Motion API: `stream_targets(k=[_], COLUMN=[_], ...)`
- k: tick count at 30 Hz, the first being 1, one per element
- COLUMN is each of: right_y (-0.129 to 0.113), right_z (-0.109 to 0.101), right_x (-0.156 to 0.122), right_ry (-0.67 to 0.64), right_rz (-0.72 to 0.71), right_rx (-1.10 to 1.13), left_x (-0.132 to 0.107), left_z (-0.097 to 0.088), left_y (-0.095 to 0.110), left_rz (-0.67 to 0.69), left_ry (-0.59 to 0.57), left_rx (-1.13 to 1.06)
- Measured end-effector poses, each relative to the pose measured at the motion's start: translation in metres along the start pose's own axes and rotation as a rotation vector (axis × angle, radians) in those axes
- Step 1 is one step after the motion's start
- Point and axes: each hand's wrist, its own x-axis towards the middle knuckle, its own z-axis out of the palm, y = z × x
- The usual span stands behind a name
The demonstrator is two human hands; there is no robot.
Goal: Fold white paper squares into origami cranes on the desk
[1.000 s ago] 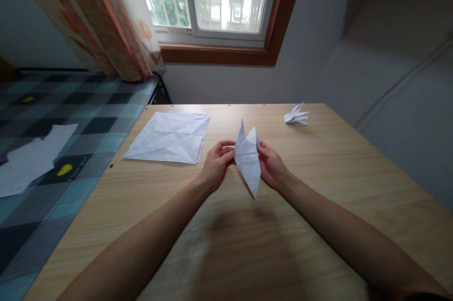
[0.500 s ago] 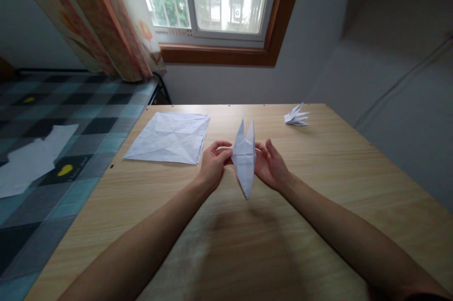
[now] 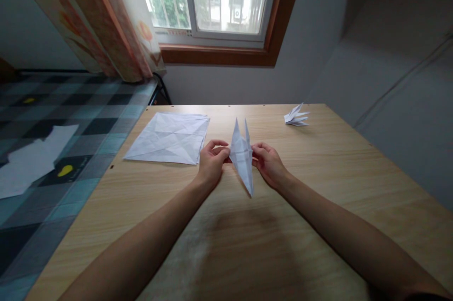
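Note:
A white folded paper piece [image 3: 242, 155], shaped like a long diamond with two narrow points at its far end, is held up over the table. My left hand [image 3: 213, 159] pinches its left corner between thumb and fingers. At the right corner, my right hand [image 3: 268, 163] is closed on the paper as well, thumb and fingertips pressed together. The near tip points down toward me. Parts of the fingers behind the paper are hidden.
Creased white paper sheets [image 3: 170, 138] lie stacked at the table's left. A small folded paper figure [image 3: 296, 116] sits at the back right of the wooden table [image 3: 336, 183]. More white sheets [image 3: 33, 162] rest on the checked bed [image 3: 21, 112] beyond the left edge.
My right hand has closed its fingers on the right corner of the folded paper. The paper has turned slightly, its two far points shifting left and its near tip right.

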Motion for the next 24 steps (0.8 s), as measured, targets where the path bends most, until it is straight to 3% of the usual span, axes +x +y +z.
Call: stream_targets(k=[3,11,20,24], right_y=[0.0,0.006,0.012,0.011], right_z=[0.0,-0.003,-0.004,-0.003], right_x=[0.0,0.002,0.003,0.003], right_ry=[-0.024,-0.035,0.016,0.079], right_rz=[0.019,-0.008,-0.164,-0.172], right_rx=[0.004,-0.076,-0.257,-0.207], left_x=[0.001,-0.004,0.001,0.002], left_z=[-0.001,0.0,0.002,0.001], left_y=[-0.001,0.0,-0.007,-0.008], left_rz=[-0.023,-0.094,0.137,0.172], left_ry=[-0.016,-0.194,-0.201,-0.197], left_rx=[-0.048,-0.173,0.007,0.001])
